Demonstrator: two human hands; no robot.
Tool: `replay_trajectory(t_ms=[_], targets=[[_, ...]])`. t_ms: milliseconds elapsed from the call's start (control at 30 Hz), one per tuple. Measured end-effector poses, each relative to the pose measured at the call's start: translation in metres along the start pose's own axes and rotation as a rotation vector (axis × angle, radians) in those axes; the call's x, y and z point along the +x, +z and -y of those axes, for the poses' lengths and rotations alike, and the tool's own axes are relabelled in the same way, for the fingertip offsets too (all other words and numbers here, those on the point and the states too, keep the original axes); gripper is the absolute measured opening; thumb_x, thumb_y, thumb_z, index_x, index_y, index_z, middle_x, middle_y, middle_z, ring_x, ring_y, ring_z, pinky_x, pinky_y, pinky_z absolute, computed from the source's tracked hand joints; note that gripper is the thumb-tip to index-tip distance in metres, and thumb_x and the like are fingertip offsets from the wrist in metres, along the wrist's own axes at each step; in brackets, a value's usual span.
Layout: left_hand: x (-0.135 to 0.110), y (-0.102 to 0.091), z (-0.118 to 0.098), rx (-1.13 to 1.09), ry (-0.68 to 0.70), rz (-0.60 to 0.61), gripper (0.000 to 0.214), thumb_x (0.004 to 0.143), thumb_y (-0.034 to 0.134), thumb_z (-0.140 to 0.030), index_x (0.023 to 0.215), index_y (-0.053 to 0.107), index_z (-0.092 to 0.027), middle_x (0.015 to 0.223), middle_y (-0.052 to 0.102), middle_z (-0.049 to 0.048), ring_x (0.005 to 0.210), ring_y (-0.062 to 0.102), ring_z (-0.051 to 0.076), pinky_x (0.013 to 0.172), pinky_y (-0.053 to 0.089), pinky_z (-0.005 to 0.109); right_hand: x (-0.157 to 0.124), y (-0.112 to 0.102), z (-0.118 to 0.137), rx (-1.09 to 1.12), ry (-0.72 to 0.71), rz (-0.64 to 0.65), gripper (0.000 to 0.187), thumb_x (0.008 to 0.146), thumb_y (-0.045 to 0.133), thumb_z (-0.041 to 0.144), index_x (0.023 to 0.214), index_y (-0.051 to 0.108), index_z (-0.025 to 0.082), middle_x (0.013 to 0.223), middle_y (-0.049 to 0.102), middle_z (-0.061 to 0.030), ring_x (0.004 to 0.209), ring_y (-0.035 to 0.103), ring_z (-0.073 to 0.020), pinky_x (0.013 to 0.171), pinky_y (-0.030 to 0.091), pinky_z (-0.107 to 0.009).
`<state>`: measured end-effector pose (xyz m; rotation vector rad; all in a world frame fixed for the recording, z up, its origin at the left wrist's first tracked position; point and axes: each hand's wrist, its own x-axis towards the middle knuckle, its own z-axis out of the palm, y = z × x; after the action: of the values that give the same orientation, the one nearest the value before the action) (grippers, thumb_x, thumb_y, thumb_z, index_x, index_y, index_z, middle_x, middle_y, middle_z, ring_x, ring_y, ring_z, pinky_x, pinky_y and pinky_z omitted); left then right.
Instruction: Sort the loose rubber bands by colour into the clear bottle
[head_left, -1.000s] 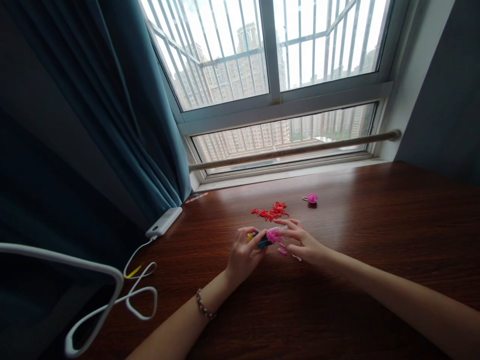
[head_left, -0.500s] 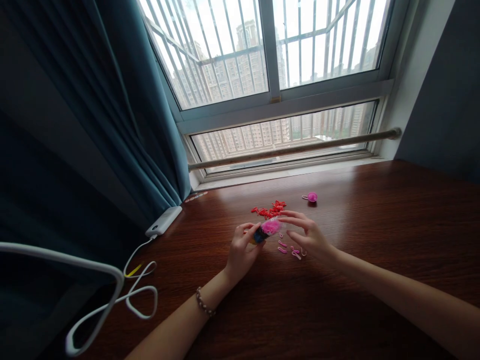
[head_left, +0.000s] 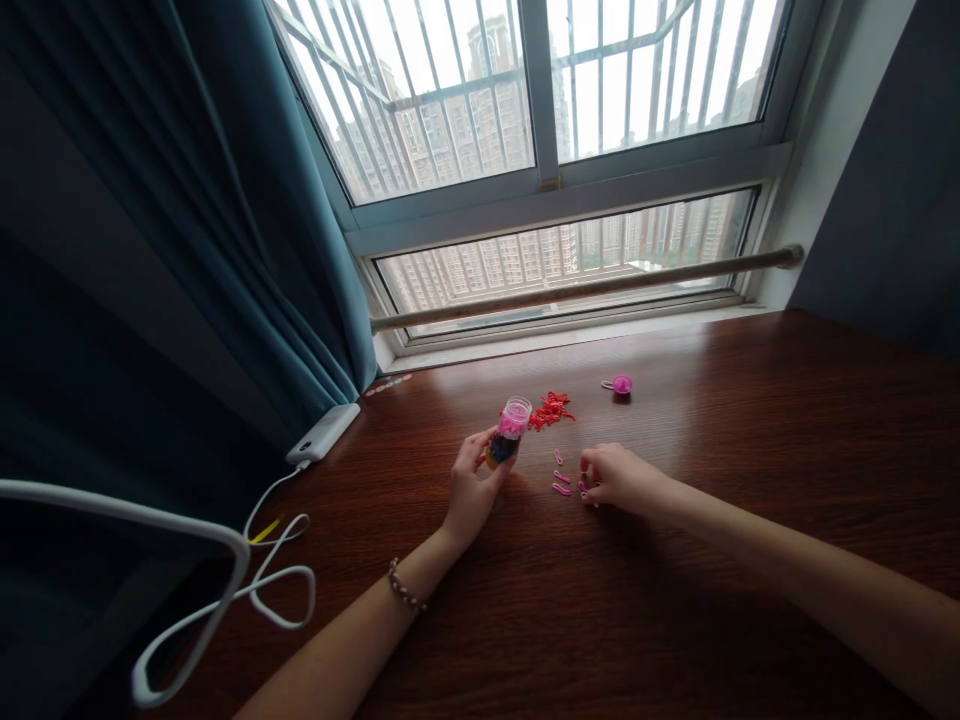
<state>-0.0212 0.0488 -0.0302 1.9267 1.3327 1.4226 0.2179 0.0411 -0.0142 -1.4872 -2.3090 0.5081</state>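
My left hand (head_left: 471, 487) is wrapped round a small clear jar (head_left: 508, 432) of coloured bits, pink at the top, tilted with its open mouth up and to the right. My right hand (head_left: 619, 477) rests on the dark wooden table (head_left: 675, 600), fingers curled down and pinching at small pink clips (head_left: 561, 487) that lie loose between the two hands. I cannot make out whether a clip is in the fingers. A pile of red clips (head_left: 551, 410) lies just beyond the jar. A pink round lid (head_left: 621, 384) sits farther back right.
A white power bank (head_left: 325, 434) lies at the table's left rear corner with a white cable (head_left: 274, 590) looping off the edge. A blue curtain (head_left: 247, 230) hangs at the left. The barred window and its sill run along the back.
My left hand has turned the jar from lying sideways to mouth-up and moved it back-left. My right hand has left the jar and dropped to the pink clips on the table.
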Motion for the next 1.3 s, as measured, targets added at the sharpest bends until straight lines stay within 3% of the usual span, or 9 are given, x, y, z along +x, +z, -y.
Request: replay_trajectory(t_ms=[67, 133, 333, 633, 867, 1100, 1200, 1300], targets=[[0.000, 0.000, -0.003, -0.010, -0.002, 0.009, 0.040, 0.074, 0.061, -0.030, 0.112, 0.053, -0.023, 0.111, 0.053, 0.0056, 0.102, 0.053, 0.019, 0.084, 0.045, 0.031, 0.001, 0.005, 0.000, 0.030, -0.045, -0.007, 0.007, 0.060, 0.062, 0.013, 0.064, 0.062, 0.019, 0.067, 0.063, -0.0032, 0.059, 0.055, -0.0147, 0.051, 0.035, -0.021], [-0.001, 0.000, -0.005, -0.018, -0.005, 0.017, 0.041, 0.073, 0.061, -0.030, 0.112, 0.053, -0.023, 0.110, 0.053, 0.0057, 0.102, 0.053, 0.019, 0.084, 0.045, 0.031, 0.002, 0.008, 0.001, 0.027, -0.068, -0.020, 0.009, 0.063, 0.056, 0.010, 0.061, 0.062, 0.017, 0.065, 0.063, -0.0031, 0.059, 0.055, -0.0134, 0.052, 0.034, -0.021], [-0.001, 0.000, -0.007, 0.009, 0.014, 0.036, 0.041, 0.074, 0.061, -0.029, 0.114, 0.052, -0.023, 0.110, 0.052, 0.0061, 0.102, 0.052, 0.019, 0.086, 0.044, 0.031, 0.003, 0.009, 0.006, 0.046, -0.060, -0.086, 0.008, 0.062, 0.056, 0.013, 0.057, 0.062, 0.016, 0.060, 0.063, -0.0029, 0.054, 0.053, -0.0121, 0.051, 0.034, -0.021], [-0.003, -0.001, -0.009, 0.215, 0.185, 0.102, 0.040, 0.074, 0.060, -0.024, 0.113, 0.053, -0.026, 0.109, 0.050, 0.0051, 0.101, 0.050, 0.019, 0.089, 0.042, 0.034, 0.003, -0.014, 0.019, 0.600, -0.010, -0.519, 0.014, 0.071, 0.059, 0.028, 0.074, 0.063, 0.015, 0.070, 0.066, -0.0034, 0.063, 0.060, -0.0144, 0.059, 0.046, -0.024], [-0.008, -0.001, -0.009, 0.355, 0.376, 0.155, 0.041, 0.076, 0.058, -0.023, 0.116, 0.052, -0.028, 0.109, 0.047, 0.0061, 0.102, 0.047, 0.020, 0.088, 0.043, 0.038, -0.003, -0.015, 0.026, 0.481, -0.148, -0.510, 0.009, 0.071, 0.060, 0.024, 0.068, 0.066, 0.018, 0.067, 0.066, -0.0022, 0.060, 0.059, -0.0139, 0.057, 0.044, -0.023], [-0.010, -0.001, -0.014, 0.379, 0.444, 0.183, 0.044, 0.076, 0.059, -0.024, 0.118, 0.050, -0.028, 0.107, 0.048, 0.0063, 0.100, 0.046, 0.020, 0.085, 0.045, 0.037, -0.007, -0.009, 0.027, 0.368, -0.061, -0.591, 0.008, 0.070, 0.062, 0.026, 0.070, 0.057, 0.019, 0.063, 0.066, -0.0001, 0.053, 0.056, -0.0124, 0.051, 0.041, -0.021], [-0.010, 0.000, -0.014, 0.354, 0.420, 0.177, 0.045, 0.075, 0.060, -0.025, 0.119, 0.049, -0.027, 0.107, 0.048, 0.0062, 0.099, 0.047, 0.019, 0.085, 0.045, 0.036, -0.010, -0.013, 0.030, 0.376, -0.155, -0.465, 0.006, 0.078, 0.052, 0.025, 0.080, 0.053, 0.020, 0.058, 0.064, 0.0018, 0.044, 0.052, -0.0103, 0.046, 0.037, -0.020], [-0.009, -0.001, -0.012, 0.325, 0.374, 0.163, 0.044, 0.075, 0.060, -0.026, 0.117, 0.050, -0.026, 0.107, 0.048, 0.0060, 0.098, 0.048, 0.019, 0.084, 0.045, 0.034, -0.012, -0.019, 0.035, 0.432, -0.259, -0.269, 0.017, 0.085, 0.040, 0.024, 0.102, 0.042, 0.019, 0.058, 0.064, 0.0034, 0.036, 0.047, -0.0089, 0.042, 0.034, -0.019]])
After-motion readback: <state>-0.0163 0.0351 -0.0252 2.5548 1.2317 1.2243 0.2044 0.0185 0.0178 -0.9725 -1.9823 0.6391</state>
